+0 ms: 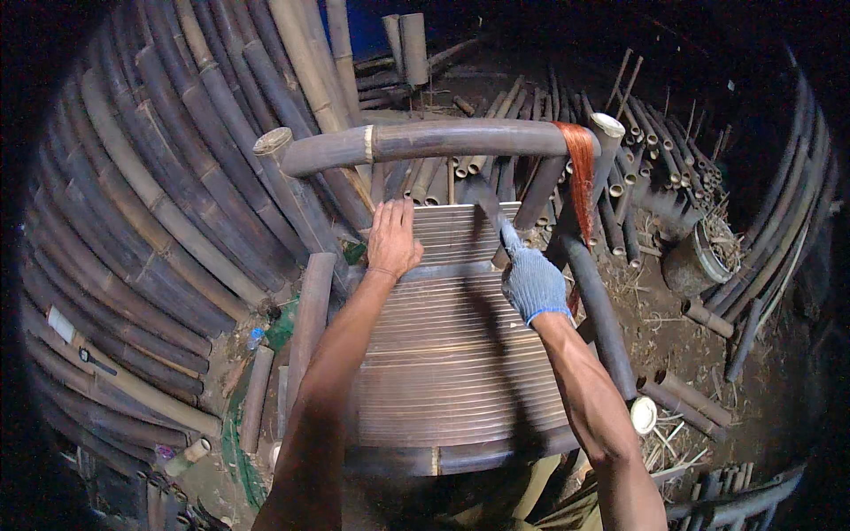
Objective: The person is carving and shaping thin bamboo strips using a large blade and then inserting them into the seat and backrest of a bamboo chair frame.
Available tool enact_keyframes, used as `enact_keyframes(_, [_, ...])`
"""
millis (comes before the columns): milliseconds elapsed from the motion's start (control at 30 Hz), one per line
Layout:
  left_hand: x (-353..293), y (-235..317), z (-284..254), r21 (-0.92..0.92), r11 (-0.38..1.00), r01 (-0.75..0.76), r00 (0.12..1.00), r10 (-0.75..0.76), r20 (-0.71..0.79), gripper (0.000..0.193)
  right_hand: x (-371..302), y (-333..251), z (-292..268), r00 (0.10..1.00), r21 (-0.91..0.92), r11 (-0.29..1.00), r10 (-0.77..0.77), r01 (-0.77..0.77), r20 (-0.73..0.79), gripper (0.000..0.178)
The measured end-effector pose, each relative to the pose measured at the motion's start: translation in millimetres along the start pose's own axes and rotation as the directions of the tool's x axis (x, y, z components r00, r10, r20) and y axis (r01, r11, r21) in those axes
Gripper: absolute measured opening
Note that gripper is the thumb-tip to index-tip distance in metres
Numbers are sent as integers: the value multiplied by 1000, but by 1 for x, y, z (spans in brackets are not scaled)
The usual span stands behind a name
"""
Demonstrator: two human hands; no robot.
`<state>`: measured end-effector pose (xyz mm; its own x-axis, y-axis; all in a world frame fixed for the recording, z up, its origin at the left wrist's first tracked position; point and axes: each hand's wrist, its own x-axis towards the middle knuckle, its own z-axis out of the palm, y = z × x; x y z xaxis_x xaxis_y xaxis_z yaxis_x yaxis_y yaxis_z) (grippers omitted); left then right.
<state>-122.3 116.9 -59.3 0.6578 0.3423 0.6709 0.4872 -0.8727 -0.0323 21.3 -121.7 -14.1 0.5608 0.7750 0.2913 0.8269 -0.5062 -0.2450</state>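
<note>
A bamboo chair (434, 460) stands in front of me, its seat made of thin bamboo slats (443, 354) laid side by side. More slats (447, 232) fill the space at the back, below a thick bamboo top rail (443, 140). My bare left hand (392, 239) lies flat on the left ends of those back slats, fingers stretched out. In a grey-blue knitted glove, my right hand (535, 281) grips the handle of a broad-bladed knife (490, 205). The blade is blurred and points up over the right part of the back slats. Its edge cannot be made out.
A bundle of orange strands (577, 173) hangs over the rail's right end. Long dark bamboo poles (159, 195) lean along the left. Cut bamboo lengths (655, 150) are stacked behind at right. A bucket of scraps (695, 261) and shavings sit on the right floor.
</note>
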Motion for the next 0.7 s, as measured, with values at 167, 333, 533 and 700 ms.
enact_keyframes(167, [1,0,2,-17,1000,3,999,-2,48,83,-9,5,0,999,26,999,28,-30,43,79])
enact_keyframes(333, [-4,-1,4,67,997,-26,997,30,-71,78,-51,-4,-12,989,21,991,129,-131,77,81])
enact_keyframes(533, [-28,91,44,-437,769,466,879,-458,130,65,-171,39,1,964,28,969,241,-245,111,69])
enact_keyframes(700, [-7,85,89,-460,599,655,748,-600,283,39,-202,40,37,940,-71,959,283,-274,193,52])
